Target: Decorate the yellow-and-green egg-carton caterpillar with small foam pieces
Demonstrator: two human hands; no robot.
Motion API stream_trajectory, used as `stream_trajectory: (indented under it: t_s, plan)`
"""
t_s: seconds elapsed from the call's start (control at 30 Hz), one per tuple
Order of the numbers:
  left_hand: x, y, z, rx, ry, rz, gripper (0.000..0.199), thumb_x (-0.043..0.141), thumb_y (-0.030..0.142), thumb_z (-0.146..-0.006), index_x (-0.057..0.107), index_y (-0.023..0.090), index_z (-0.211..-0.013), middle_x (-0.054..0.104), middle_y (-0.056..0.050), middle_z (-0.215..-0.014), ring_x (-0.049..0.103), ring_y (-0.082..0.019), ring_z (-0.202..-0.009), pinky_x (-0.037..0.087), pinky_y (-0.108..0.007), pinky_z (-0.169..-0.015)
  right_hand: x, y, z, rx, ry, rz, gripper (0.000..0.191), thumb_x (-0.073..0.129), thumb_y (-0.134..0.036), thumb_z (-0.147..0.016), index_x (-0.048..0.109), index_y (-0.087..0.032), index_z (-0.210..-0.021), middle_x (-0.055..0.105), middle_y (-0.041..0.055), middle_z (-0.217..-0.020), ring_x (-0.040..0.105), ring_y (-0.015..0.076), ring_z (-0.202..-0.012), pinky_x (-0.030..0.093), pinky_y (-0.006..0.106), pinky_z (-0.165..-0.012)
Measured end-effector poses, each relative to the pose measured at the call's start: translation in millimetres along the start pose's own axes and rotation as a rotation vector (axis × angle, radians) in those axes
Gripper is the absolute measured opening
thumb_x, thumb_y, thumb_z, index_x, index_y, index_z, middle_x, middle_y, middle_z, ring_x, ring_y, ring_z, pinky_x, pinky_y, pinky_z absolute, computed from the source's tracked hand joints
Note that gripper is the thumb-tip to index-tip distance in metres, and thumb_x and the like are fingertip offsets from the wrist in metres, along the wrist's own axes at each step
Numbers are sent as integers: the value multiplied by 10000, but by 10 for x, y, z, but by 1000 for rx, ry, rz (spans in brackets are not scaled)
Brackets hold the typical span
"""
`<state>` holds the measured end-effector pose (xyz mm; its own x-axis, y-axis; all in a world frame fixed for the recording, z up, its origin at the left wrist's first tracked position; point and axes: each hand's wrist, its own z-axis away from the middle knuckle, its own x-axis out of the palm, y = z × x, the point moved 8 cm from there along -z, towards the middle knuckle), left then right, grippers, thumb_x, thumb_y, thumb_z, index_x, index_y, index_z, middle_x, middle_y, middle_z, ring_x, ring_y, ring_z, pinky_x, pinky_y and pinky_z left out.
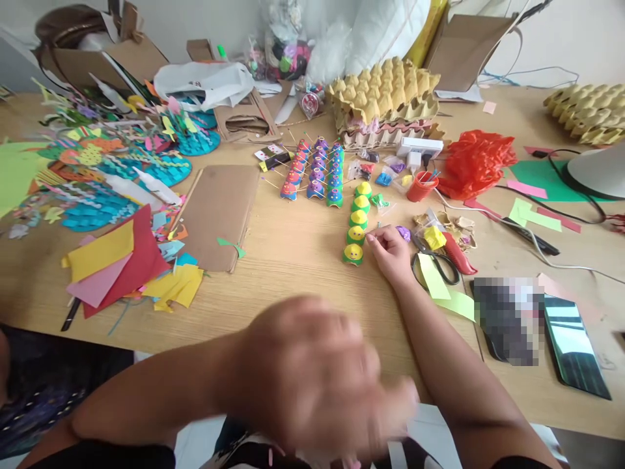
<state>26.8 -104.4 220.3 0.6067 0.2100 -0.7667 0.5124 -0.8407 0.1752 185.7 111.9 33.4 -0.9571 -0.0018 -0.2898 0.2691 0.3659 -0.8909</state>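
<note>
A row of yellow and green egg-carton cups (pixel 359 218) stands on the table like a caterpillar, with a smiling face drawn on its front cup. Beside its right side rests my right hand (pixel 392 253), fingers pinched together close to the second cup; whatever they hold is too small to make out. Close to the camera, my left hand (pixel 322 378) is raised above the table edge and smeared by motion, so its fingers cannot be read. Behind the row stand finished-looking red-blue (pixel 295 170), purple (pixel 318 168) and green-purple (pixel 334 174) caterpillars with pin-like feelers.
Scissors (pixel 452 272), a red pot (pixel 422 187) and purple clay (pixel 403 232) lie near my right hand. Phones (pixel 576 345) sit at right. Cardboard (pixel 219 215), coloured paper (pixel 117 260) and blue paper crafts (pixel 97 208) are left. Egg trays (pixel 385 91) stack behind.
</note>
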Motion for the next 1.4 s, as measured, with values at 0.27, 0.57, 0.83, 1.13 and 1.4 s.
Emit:
stream_trajectory:
  t_s: [0.27, 0.57, 0.83, 1.13, 1.4]
  plan:
    - [727, -1658, 149, -335, 216, 24, 156, 740, 275, -995, 777, 253, -1145, 771, -27, -1047, 704, -200, -1039, 553, -362, -982, 61, -204, -107, -14, 10, 45, 231, 745, -417, -922, 769, -202, -841, 509, -20, -715, 449, 142, -645, 410, 327, -657]
    - [1171, -2205, 200, -543, 564, 121, 140, 645, 335, -1071, 742, 240, -1035, 778, -28, -1079, 703, -194, -1115, 487, -380, -1095, 42, -235, -11, -274, 120, 161, 114, 718, -245, -964, 806, -205, -902, 619, 8, -725, 531, 152, -652, 443, 319, -634]
    - [1324, -2044, 248, -480, 565, 132, 208, 598, 408, -1102, 736, 257, -1069, 707, -47, -1123, 663, -200, -1159, 498, -402, -1104, 46, -266, -40, -318, 79, 231, 107, 718, -214, -967, 815, -219, -921, 656, 14, -731, 567, 154, -644, 467, 316, -612]
    - [1433, -2068, 221, -439, 451, 119, 243, 637, 477, -1080, 780, 283, -1048, 698, -44, -1153, 642, -208, -1209, 474, -420, -1163, 64, -293, -28, -293, 68, 193, 109, 723, -228, -971, 814, -219, -913, 641, 11, -732, 543, 150, -653, 466, 315, -638]
    - [1521, -2161, 237, -488, 426, 232, 297, 648, 549, -1058, 812, 301, -1058, 705, -50, -1146, 649, -221, -1228, 475, -430, -1182, 119, -255, -44, -232, 17, 190, 121, 706, -289, -984, 806, -243, -934, 640, 23, -768, 547, 169, -701, 483, 350, -710]
